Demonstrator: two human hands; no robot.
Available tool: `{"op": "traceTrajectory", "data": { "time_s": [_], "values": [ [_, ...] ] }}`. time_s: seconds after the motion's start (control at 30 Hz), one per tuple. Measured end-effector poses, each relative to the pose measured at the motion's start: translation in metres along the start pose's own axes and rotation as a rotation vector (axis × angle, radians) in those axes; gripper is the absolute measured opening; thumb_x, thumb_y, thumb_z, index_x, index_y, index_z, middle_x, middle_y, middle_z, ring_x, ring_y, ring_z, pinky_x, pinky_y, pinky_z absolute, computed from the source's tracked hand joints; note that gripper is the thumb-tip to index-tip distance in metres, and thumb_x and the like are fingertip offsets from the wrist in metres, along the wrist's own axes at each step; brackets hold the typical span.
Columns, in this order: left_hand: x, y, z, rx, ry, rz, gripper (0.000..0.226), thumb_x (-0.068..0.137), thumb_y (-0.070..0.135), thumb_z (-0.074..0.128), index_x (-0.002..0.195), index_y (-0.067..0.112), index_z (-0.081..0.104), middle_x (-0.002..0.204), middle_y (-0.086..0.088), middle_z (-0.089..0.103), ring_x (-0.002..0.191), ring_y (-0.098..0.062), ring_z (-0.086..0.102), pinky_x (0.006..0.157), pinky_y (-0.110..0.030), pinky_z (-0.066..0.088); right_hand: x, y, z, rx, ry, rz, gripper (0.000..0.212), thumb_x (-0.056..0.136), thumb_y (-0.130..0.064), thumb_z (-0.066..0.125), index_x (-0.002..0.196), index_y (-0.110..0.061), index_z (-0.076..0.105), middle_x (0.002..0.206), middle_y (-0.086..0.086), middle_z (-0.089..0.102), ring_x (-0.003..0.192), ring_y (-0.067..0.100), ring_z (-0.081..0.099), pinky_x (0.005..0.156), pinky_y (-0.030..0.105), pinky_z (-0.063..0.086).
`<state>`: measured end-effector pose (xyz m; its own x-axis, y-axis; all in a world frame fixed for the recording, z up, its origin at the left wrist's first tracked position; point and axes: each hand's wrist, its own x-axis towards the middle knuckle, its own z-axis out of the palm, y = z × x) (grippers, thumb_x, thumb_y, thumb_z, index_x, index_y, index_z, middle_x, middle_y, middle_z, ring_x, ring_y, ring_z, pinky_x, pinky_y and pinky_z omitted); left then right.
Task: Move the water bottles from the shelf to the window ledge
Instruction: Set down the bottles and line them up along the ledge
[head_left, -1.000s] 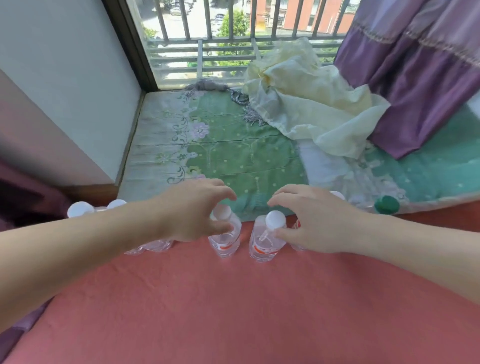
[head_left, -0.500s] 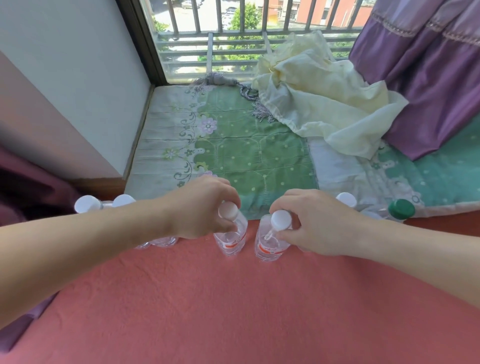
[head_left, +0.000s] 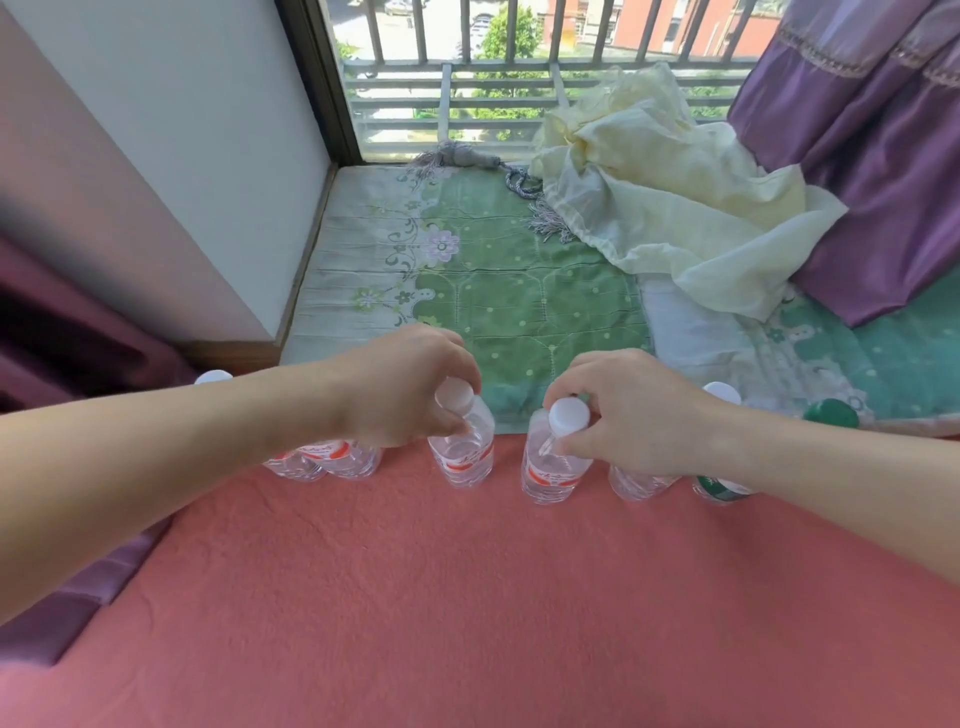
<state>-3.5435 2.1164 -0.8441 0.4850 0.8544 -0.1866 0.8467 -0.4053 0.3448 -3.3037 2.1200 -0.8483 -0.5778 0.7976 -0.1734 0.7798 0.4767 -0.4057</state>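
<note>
The left hand (head_left: 410, 384) gripped the left bottle (head_left: 462, 454) and the right hand (head_left: 631, 410) the right bottle (head_left: 551, 470) at their capped necks, both upright on the pink cover (head_left: 467, 597) beside the window ledge (head_left: 519, 296), likely thin-walled and squashy, stiffest at the neck

The water bottles (head_left: 461, 460) are made of clear, glossy plastic; matt, fuzzy pink cloth (head_left: 467, 597) and quilted green fabric (head_left: 519, 301) are seen.

Clear plastic water bottle with white cap (head_left: 461, 457) under left hand (head_left: 405, 387) fingers | matching bottle (head_left: 553, 470) under right hand (head_left: 631, 410) fingers | two red-labelled clear bottles (head_left: 332, 457) left of the fingers | green-capped bottle (head_left: 828, 414) right | green quilted mat (head_left: 519, 291) behind | pink cloth (head_left: 467, 597) before
</note>
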Motion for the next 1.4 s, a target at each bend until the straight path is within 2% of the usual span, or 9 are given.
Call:
{"op": "traceTrajectory", "data": {
  "time_s": [0.2, 0.33, 0.43, 0.6, 0.73, 1.03, 1.17, 1.27, 1.4],
  "values": [
    [-0.013, -0.011, -0.01, -0.01, 0.03, -0.025, 0.035, 0.08, 0.03, 0.079, 0.114, 0.023, 0.071, 0.104, 0.01, 0.06, 0.092, -0.01, 0.051, 0.079, -0.021, 0.035, 0.015, -0.016, -0.001, 0.03, -0.002, -0.009, 0.023, 0.073, -0.031, 0.077, 0.095, -0.026, 0.073, 0.085, -0.015, 0.057, 0.08, 0.005, 0.053, 0.069, 0.008, 0.037],
    [-0.023, -0.021, -0.014, -0.009, 0.024, -0.05, 0.033, 0.082, 0.026, 0.078, 0.114, 0.023, 0.07, 0.093, 0.019, 0.051, 0.084, -0.004, 0.045, 0.072, -0.014, 0.032, 0.026, -0.028, 0.002, 0.054, 0.004, -0.009, 0.022, 0.072, -0.026, 0.077, 0.094, -0.024, 0.074, 0.091, -0.011, 0.065, 0.084, 0.009, 0.058, 0.077, 0.03, 0.051],
    [-0.028, -0.028, -0.018, -0.018, 0.024, -0.058, 0.032, 0.082, 0.022, 0.077, 0.114, 0.024, 0.07, 0.089, 0.02, 0.049, 0.08, -0.001, 0.047, 0.071, -0.002, 0.031, 0.035, -0.037, 0.004, 0.051, -0.002, -0.016, 0.023, 0.071, -0.024, 0.077, 0.093, -0.022, 0.075, 0.091, -0.009, 0.067, 0.083, 0.012, 0.061, 0.077, 0.036, 0.053],
    [-0.033, -0.037, -0.018, 0.014, 0.03, -0.065, 0.032, 0.082, 0.019, 0.075, 0.114, 0.025, 0.07, 0.101, 0.013, 0.056, 0.09, -0.006, 0.045, 0.074, -0.017, 0.03, 0.051, -0.047, 0.006, 0.054, -0.01, -0.026, 0.025, 0.072, -0.024, 0.078, 0.097, -0.021, 0.075, 0.093, -0.006, 0.067, 0.084, 0.015, 0.06, 0.077, 0.037, 0.053],
    [-0.034, -0.04, -0.011, 0.02, -0.01, -0.075, 0.033, 0.083, 0.018, 0.073, 0.115, 0.027, 0.069, 0.105, 0.015, 0.053, 0.096, -0.008, 0.047, 0.079, -0.021, 0.031, 0.06, -0.051, 0.012, 0.053, -0.013, -0.032, 0.03, 0.073, -0.025, 0.079, 0.102, -0.022, 0.074, 0.095, -0.008, 0.064, 0.084, 0.014, 0.058, 0.074, 0.031, 0.05],
    [-0.028, -0.043, -0.005, 0.078, 0.035, -0.081, 0.033, 0.084, 0.026, 0.071, 0.117, 0.027, 0.067, 0.106, 0.009, 0.058, 0.103, -0.016, 0.054, 0.078, -0.024, 0.033, 0.068, -0.054, 0.016, 0.05, -0.011, -0.032, 0.029, 0.074, -0.021, 0.076, 0.102, -0.022, 0.073, 0.098, -0.005, 0.065, 0.088, 0.016, 0.057, 0.078, 0.034, 0.05],
    [-0.028, -0.048, 0.001, 0.055, 0.108, -0.132, 0.037, 0.08, 0.032, 0.076, 0.115, 0.021, 0.069, 0.106, 0.001, 0.065, 0.099, -0.019, 0.056, 0.081, -0.029, 0.042, 0.067, -0.054, 0.019, 0.012, -0.03, -0.045, 0.03, 0.076, -0.022, 0.074, 0.106, -0.022, 0.071, 0.103, -0.005, 0.063, 0.094, 0.016, 0.056, 0.083, 0.033, 0.048],
    [-0.028, -0.049, 0.003, 0.057, 0.127, -0.139, 0.033, 0.079, 0.028, 0.075, 0.111, 0.019, 0.071, 0.1, 0.0, 0.065, 0.088, -0.015, 0.05, 0.075, -0.026, 0.036, 0.067, -0.056, 0.02, 0.002, -0.023, -0.058, 0.028, 0.076, -0.023, 0.073, 0.104, -0.021, 0.071, 0.101, -0.004, 0.063, 0.095, 0.018, 0.057, 0.084, 0.035, 0.048],
    [-0.032, -0.049, 0.0, 0.058, 0.135, -0.13, 0.034, 0.081, 0.025, 0.074, 0.114, 0.018, 0.072, 0.103, 0.0, 0.067, 0.096, -0.017, 0.056, 0.076, -0.022, 0.032, 0.072, -0.059, 0.018, 0.022, -0.02, -0.045, 0.028, 0.075, -0.023, 0.073, 0.103, -0.022, 0.073, 0.095, -0.004, 0.063, 0.089, 0.018, 0.057, 0.079, 0.038, 0.051]
  ]
}}
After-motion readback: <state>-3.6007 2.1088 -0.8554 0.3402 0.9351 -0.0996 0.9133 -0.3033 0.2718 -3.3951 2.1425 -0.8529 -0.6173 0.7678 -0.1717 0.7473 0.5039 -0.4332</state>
